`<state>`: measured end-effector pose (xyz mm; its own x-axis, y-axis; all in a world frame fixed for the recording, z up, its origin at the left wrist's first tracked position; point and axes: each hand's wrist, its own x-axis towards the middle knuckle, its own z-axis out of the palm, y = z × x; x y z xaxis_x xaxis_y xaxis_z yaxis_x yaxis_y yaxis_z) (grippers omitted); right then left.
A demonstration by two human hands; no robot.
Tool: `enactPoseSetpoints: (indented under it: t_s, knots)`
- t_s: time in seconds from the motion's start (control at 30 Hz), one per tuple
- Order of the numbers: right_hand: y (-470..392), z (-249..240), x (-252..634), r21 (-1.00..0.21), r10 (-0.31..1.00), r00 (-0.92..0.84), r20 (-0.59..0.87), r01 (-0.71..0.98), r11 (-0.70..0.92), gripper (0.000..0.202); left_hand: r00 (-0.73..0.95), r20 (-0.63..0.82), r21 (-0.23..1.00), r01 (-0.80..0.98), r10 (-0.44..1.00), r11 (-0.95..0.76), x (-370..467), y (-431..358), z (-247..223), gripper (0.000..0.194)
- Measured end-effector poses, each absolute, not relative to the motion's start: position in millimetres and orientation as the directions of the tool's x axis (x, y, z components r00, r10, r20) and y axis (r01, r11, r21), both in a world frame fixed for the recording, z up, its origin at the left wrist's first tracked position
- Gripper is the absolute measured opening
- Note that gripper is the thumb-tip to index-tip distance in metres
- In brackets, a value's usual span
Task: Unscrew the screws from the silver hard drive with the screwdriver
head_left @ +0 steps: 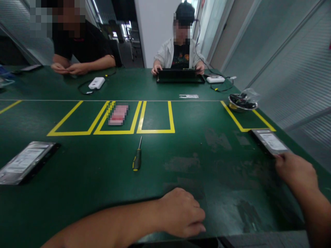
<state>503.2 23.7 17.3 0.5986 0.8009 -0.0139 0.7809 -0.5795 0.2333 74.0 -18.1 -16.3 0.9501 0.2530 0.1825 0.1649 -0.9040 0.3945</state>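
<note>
My right hand is closed at the near end of a silver hard drive, which lies at the right side of the green table. My left hand rests near the table's front edge with its fingers curled; whatever its palm may hold is hidden. A second hard drive, label side up, lies at the far left. Between the two drives, a black and yellow screwdriver points away from me.
Yellow tape marks several areas; a blurred pink packet lies in one. At the right, a metal bowl holds dark parts. Two people sit opposite, one holding a black tray. White devices with cables lie before them.
</note>
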Motion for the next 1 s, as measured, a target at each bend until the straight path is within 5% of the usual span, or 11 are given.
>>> enactPoseSetpoints:
  t_s: [0.2, 0.47, 0.7, 0.9, 1.0]
  knots:
    - [24, 15, 531, 0.168, 0.883, 0.466, -0.054, 0.876, -0.452, 0.038, 0.953, 0.161, 0.393, 0.175, 0.256, -0.903, 74, -18, -14, 0.031]
    - [20, 1, 540, 0.155, 0.910, 0.405, 0.091, 0.897, -0.414, 0.034, 0.948, 0.188, 0.398, 0.166, 0.257, -0.902, 74, -18, -15, 0.031]
    - [21, -8, 491, 0.084, 0.991, 0.083, 0.103, 0.992, -0.092, 0.037, 0.952, 0.172, 0.392, 0.170, 0.253, -0.904, 74, -18, -14, 0.030]
    - [33, 18, 535, 0.175, 0.763, 0.550, 0.340, 0.760, -0.626, 0.063, 0.952, 0.173, 0.393, 0.169, 0.253, -0.904, 74, -19, -15, 0.031]
    - [43, 16, 592, 0.183, 0.737, 0.676, 0.009, 0.724, -0.665, 0.055, 0.952, 0.164, 0.396, 0.176, 0.258, -0.901, 74, -19, -15, 0.031]
